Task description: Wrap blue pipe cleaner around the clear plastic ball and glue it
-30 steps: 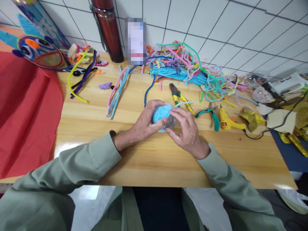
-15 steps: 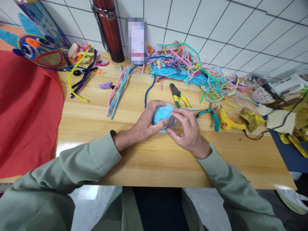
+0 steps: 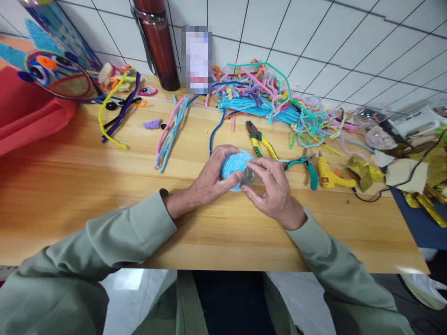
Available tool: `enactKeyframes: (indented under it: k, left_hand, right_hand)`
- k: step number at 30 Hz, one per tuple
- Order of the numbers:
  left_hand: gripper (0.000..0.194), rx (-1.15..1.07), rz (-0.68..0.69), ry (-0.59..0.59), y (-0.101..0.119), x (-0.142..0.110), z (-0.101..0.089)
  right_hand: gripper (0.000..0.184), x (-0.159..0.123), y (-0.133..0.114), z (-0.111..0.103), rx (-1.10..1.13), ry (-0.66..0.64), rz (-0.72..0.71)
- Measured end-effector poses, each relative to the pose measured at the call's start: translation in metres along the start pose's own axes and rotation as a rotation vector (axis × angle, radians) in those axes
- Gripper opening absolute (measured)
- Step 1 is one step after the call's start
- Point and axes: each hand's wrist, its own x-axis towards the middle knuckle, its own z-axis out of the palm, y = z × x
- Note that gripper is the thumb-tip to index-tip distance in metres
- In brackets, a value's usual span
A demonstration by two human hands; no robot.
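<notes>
A rounded clear plastic piece wrapped in light blue pipe cleaner (image 3: 236,163) is between my two hands over the table. My left hand (image 3: 217,174) is closed around its left side, thumb across the front. At its right end a bare clear part (image 3: 248,177) shows. My right hand (image 3: 270,186) has its fingertips pressed at the edge of the windings, pinching the light blue pipe cleaner, with the thumb near the clear end. A thin light blue strand trails out behind the right hand toward the pliers. The underside of the wrapped piece is hidden.
Yellow-green pliers (image 3: 260,139), teal cutters (image 3: 309,170) and a yellow glue gun (image 3: 331,174) lie to the right. A pile of pipe cleaners (image 3: 265,104) runs along the wall. A red thermos (image 3: 159,51) stands behind; red cloth (image 3: 31,111) lies at left.
The red cloth at the left has pulled back toward the upper left, uncovering more of the table. My hands and the wrapped piece have hardly moved.
</notes>
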Motion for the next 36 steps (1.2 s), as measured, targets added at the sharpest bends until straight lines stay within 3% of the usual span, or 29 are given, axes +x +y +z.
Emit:
enactKeyframes:
  k: [11, 18, 36]
  left_hand:
    - [0.046, 0.02, -0.005, 0.016, -0.0004, 0.0001, -0.0008]
    - [0.046, 0.012, -0.012, 0.016, -0.0011, -0.0002, -0.0006]
    - [0.046, 0.012, -0.019, 0.007, -0.0002, 0.0, -0.0005]
  right_hand:
    - [0.069, -0.0033, -0.001, 0.0034, 0.022, 0.01, -0.014]
    - [0.058, -0.001, -0.0024, 0.0007, 0.027, -0.007, -0.012]
    - [0.059, -0.0021, -0.0066, 0.0026, -0.043, 0.002, -0.019]
